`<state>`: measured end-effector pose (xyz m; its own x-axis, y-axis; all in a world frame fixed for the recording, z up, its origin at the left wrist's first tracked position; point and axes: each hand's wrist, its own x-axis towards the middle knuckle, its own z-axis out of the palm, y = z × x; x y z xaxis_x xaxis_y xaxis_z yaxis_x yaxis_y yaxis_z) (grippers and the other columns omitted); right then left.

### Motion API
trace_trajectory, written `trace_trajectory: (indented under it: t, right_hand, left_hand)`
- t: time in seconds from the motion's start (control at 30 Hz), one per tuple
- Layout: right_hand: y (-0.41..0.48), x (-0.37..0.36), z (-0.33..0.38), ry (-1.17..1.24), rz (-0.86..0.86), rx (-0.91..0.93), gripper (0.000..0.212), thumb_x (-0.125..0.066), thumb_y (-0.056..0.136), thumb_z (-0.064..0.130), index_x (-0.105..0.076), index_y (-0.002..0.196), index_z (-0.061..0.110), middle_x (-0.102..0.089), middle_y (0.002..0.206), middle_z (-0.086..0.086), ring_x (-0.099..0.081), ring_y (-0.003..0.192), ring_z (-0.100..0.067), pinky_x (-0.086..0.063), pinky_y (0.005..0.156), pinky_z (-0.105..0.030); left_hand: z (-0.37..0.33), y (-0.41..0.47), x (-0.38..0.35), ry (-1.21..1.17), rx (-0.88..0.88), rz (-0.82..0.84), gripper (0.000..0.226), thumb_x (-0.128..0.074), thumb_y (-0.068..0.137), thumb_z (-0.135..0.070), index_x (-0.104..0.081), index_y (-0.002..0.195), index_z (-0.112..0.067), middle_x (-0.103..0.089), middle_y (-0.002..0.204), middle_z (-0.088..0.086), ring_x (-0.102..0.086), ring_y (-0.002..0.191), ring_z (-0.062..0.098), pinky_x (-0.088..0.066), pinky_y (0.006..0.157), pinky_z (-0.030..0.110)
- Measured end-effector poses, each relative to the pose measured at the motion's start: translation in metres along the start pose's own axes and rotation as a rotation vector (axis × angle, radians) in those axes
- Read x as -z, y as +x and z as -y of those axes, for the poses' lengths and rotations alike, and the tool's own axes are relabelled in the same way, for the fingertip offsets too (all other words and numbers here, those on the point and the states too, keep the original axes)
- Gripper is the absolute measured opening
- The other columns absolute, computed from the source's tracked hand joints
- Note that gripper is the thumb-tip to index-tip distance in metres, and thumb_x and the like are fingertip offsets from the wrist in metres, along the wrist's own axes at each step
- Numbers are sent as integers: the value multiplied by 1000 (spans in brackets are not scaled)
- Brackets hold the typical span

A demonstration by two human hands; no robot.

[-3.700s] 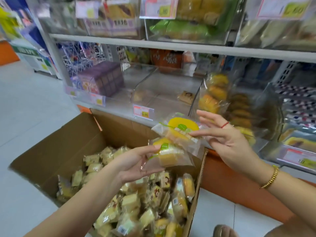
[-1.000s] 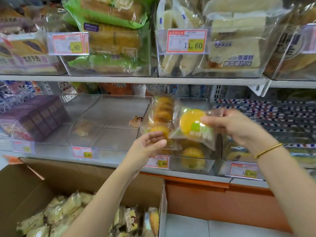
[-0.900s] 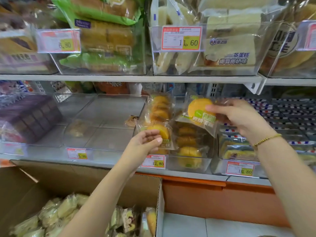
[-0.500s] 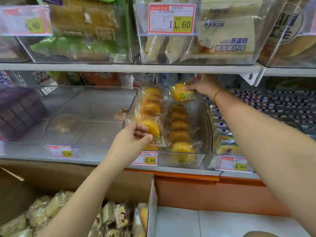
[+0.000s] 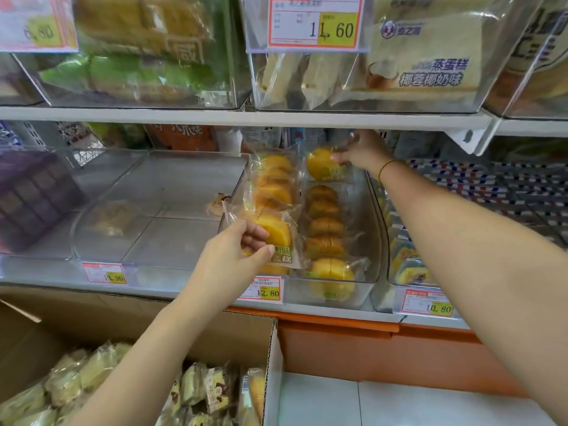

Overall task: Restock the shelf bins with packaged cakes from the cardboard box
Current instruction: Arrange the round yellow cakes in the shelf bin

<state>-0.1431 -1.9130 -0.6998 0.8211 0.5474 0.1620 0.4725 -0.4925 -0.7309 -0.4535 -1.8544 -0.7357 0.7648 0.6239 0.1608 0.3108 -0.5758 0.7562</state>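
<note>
A clear shelf bin (image 5: 367, 282) on the middle shelf holds two rows of yellow packaged cakes. My right hand (image 5: 359, 153) reaches to the back of the bin's right row and pinches a yellow cake in a clear wrapper (image 5: 322, 166) there. My left hand (image 5: 236, 252) grips another wrapped yellow cake (image 5: 276, 233) at the front of the left row. The open cardboard box (image 5: 239, 327) stands on the floor at lower left, with several wrapped cakes (image 5: 203, 392) inside.
An almost empty clear bin (image 5: 144, 238) lies left of the cake bin, a purple carton (image 5: 33, 195) beyond it. Another bin of rolls (image 5: 402, 265) sits to the right. The upper shelf (image 5: 276, 116) hangs low over the bins, loaded with bagged cakes. White floor tiles (image 5: 384, 404) lie at lower right.
My right hand has carried its cake from in front of the bin to the back of the right row. My left hand has closed on the front cake of the left row.
</note>
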Motion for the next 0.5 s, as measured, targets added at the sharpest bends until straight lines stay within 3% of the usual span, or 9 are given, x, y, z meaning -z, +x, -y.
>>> trace_trajectory:
  t: [0.1, 0.27, 0.4, 0.5]
  right_hand:
    - [0, -4, -10, -115, -65, 79, 47, -80, 76, 20, -57, 117, 12, -61, 121, -7, -57, 114, -24, -46, 96, -36]
    - [-7, -11, -11, -428, -158, 297, 43, -78, 77, 17, -61, 117, 16, -54, 127, -11, -50, 118, -29, -43, 94, -36]
    - [-9, -31, -13, -472, -125, 223, 52, -78, 78, 13, -52, 123, 16, -38, 139, -13, -51, 118, -33, -45, 95, -38]
    - [-8, -35, -7, -416, -114, 208, 52, -77, 78, 12, -52, 124, 15, -38, 138, -15, -50, 118, -32, -44, 95, -35]
  left_hand:
    - [1, -2, 1, 1, -4, 12, 13, -67, 87, -24, -58, 96, -26, -63, 86, -12, -58, 82, -1, -42, 64, 6]
    - [1, -3, -1, 16, -13, 9, 15, -67, 87, -25, -58, 99, -25, -62, 87, -12, -58, 82, -1, -42, 64, 6]
    - [0, -4, -3, 28, -13, -5, 15, -68, 87, -26, -58, 98, -24, -62, 86, -13, -57, 80, -2, -42, 63, 5]
    - [0, -6, -1, 34, -14, 4, 15, -67, 87, -26, -58, 99, -25, -62, 87, -12, -57, 81, -1, -41, 62, 3]
